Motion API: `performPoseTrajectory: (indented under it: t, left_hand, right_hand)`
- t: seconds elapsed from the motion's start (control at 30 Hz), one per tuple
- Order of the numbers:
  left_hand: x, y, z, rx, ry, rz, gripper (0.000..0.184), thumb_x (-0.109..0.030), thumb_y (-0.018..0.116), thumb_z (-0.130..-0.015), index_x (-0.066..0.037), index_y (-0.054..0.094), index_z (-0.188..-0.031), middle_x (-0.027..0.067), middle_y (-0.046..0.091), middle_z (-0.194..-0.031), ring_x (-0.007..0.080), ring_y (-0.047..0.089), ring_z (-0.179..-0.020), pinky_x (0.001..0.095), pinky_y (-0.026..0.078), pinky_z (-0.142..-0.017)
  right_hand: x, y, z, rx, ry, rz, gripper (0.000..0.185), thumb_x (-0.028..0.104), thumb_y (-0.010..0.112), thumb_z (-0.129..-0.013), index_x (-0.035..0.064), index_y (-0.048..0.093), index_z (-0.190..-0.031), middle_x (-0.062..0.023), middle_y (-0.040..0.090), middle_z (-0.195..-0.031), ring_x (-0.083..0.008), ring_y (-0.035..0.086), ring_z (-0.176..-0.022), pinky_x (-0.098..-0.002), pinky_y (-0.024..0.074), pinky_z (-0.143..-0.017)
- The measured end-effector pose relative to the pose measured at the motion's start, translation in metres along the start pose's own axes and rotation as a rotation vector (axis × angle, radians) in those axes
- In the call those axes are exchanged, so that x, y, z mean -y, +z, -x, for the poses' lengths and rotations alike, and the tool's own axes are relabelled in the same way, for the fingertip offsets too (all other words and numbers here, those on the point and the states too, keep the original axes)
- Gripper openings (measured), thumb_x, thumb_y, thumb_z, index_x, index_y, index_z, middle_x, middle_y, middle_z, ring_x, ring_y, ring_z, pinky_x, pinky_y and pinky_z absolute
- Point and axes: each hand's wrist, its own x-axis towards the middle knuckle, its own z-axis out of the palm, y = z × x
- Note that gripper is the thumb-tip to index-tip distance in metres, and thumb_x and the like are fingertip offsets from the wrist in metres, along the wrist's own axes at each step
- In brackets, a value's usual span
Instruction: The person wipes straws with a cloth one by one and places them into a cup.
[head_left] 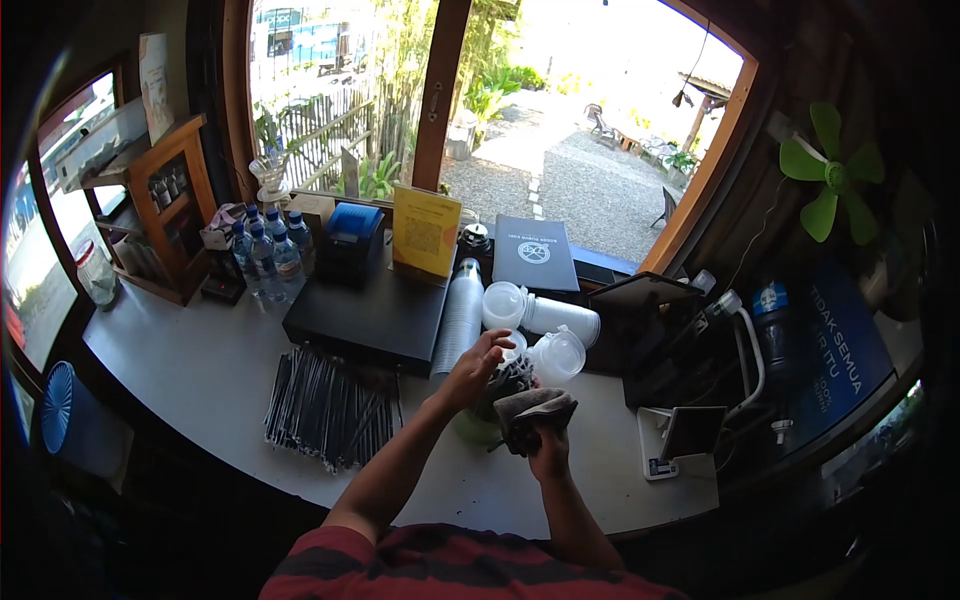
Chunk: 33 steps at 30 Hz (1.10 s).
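My right hand (548,452) grips a bunched grey cloth (535,408) above the counter. My left hand (474,372) reaches forward with its fingers stretched out, close to the clear plastic lids (503,304). I cannot tell whether it touches them. Under and between my hands stands a greenish container (478,428), partly hidden, with dark thin pieces (514,376) showing at its top. A long stack of plastic cups (461,318) lies beside my left hand. Another cup stack (562,318) and a clear lid (558,355) lie beyond the cloth.
Many black wrapped straws (333,408) lie on the white counter (215,385). Behind them are a black box (368,312), a yellow sign (426,235) and several water bottles (263,255). At right stand a small tablet stand (690,435) and a green fan (832,172).
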Motion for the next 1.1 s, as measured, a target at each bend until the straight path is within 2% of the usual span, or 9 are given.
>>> performPoseTrajectory:
  t: [0.3, 0.47, 0.57, 0.67, 0.73, 0.87, 0.97, 1.03, 1.1]
  left_hand:
    - [-0.03, 0.014, -0.002, 0.24, 0.227, -0.388, 0.057, -0.044, 0.064, -0.092, -0.009, 0.053, -0.136, 0.0208, 0.051, -0.136, 0.0364, 0.049, -0.127, 0.045, 0.038, -0.107]
    - [-0.017, 0.012, -0.01, 0.126, 0.058, -0.285, 0.026, -0.022, 0.072, -0.087, -0.002, 0.066, -0.102, 0.0126, 0.063, -0.107, 0.0275, 0.062, -0.107, 0.0373, 0.047, -0.092]
    - [-0.023, 0.018, -0.007, -0.086, 0.065, -0.292, 0.027, -0.022, 0.071, -0.088, -0.002, 0.065, -0.104, 0.0139, 0.063, -0.106, 0.0282, 0.062, -0.105, 0.038, 0.047, -0.094]
    - [-0.017, 0.019, -0.004, -0.081, 0.104, -0.343, 0.046, -0.028, 0.065, -0.093, -0.007, 0.05, -0.131, 0.018, 0.052, -0.127, 0.0325, 0.055, -0.116, 0.0416, 0.044, -0.099]
    - [-0.013, 0.012, -0.001, -0.024, 0.046, -0.188, 0.061, -0.035, 0.061, -0.095, -0.009, 0.036, -0.144, 0.0197, 0.042, -0.138, 0.0337, 0.048, -0.124, 0.0427, 0.042, -0.102]
    - [-0.023, 0.005, 0.015, -0.336, 0.173, -0.401, 0.047, -0.027, 0.062, -0.094, -0.005, 0.047, -0.133, 0.0183, 0.049, -0.127, 0.0277, 0.056, -0.107, 0.0366, 0.047, -0.091]
    - [-0.032, 0.004, 0.027, -0.305, 0.066, -0.413, 0.038, -0.024, 0.061, -0.093, -0.003, 0.052, -0.124, 0.0177, 0.056, -0.112, 0.0266, 0.057, -0.097, 0.0374, 0.046, -0.088]
    - [-0.033, 0.004, 0.03, -0.022, -0.066, -0.225, 0.031, -0.022, 0.062, -0.093, -0.001, 0.058, -0.116, 0.0126, 0.061, -0.098, 0.0208, 0.059, -0.09, 0.0338, 0.048, -0.085]
    - [-0.037, 0.004, 0.031, 0.223, -0.097, -0.175, 0.027, -0.021, 0.062, -0.094, 0.0, 0.06, -0.111, 0.0116, 0.061, -0.094, 0.0197, 0.059, -0.09, 0.0336, 0.048, -0.085]
  right_hand:
    - [-0.003, -0.01, 0.008, 0.05, 0.089, -0.086, 0.074, 0.02, 0.063, -0.09, -0.0005, 0.026, -0.15, -0.0088, 0.051, -0.131, -0.0171, 0.055, -0.115, -0.0304, 0.0452, -0.098]
    - [-0.009, -0.011, 0.011, 0.087, -0.159, 0.331, 0.07, 0.017, 0.069, -0.085, 0.0006, 0.035, -0.144, -0.0129, 0.046, -0.138, -0.0228, 0.05, -0.123, -0.0353, 0.0425, -0.102]
    - [0.003, 0.001, 0.02, 0.197, -0.303, 0.715, 0.052, 0.018, 0.072, -0.081, 0.0016, 0.052, -0.127, -0.0204, 0.039, -0.145, -0.0349, 0.041, -0.135, -0.0439, 0.0358, -0.11]
    - [-0.002, -0.001, 0.026, 0.262, -0.44, 0.951, 0.032, 0.022, 0.071, -0.082, 0.0006, 0.067, -0.105, -0.0246, 0.034, -0.148, -0.0419, 0.036, -0.138, -0.0471, 0.0317, -0.113]
    - [-0.006, -0.003, 0.027, 0.192, -0.483, 0.948, 0.043, 0.027, 0.071, -0.084, 0.0013, 0.06, -0.117, -0.0233, 0.029, -0.152, -0.0397, 0.032, -0.141, -0.0468, 0.0307, -0.113]
    - [-0.014, -0.01, 0.026, 0.069, -0.388, 0.706, 0.073, 0.032, 0.073, -0.085, 0.0037, 0.037, -0.142, -0.0194, 0.02, -0.157, -0.034, 0.023, -0.146, -0.0442, 0.0285, -0.114]
    - [-0.015, -0.005, 0.027, 0.002, -0.174, 0.23, 0.086, 0.032, 0.076, -0.083, 0.0053, 0.028, -0.15, -0.0175, 0.015, -0.16, -0.0312, 0.019, -0.148, -0.0409, 0.0289, -0.114]
    - [-0.02, -0.017, 0.025, 0.073, -0.131, 0.304, 0.096, 0.025, 0.076, -0.082, 0.0041, 0.016, -0.154, -0.0139, 0.035, -0.149, -0.0226, 0.042, -0.131, -0.0326, 0.0414, -0.102]
    - [-0.003, -0.005, 0.025, 0.192, -0.003, 0.244, 0.098, 0.022, 0.075, -0.083, 0.0022, 0.01, -0.155, -0.0112, 0.047, -0.139, -0.0173, 0.053, -0.117, -0.0294, 0.0458, -0.095]
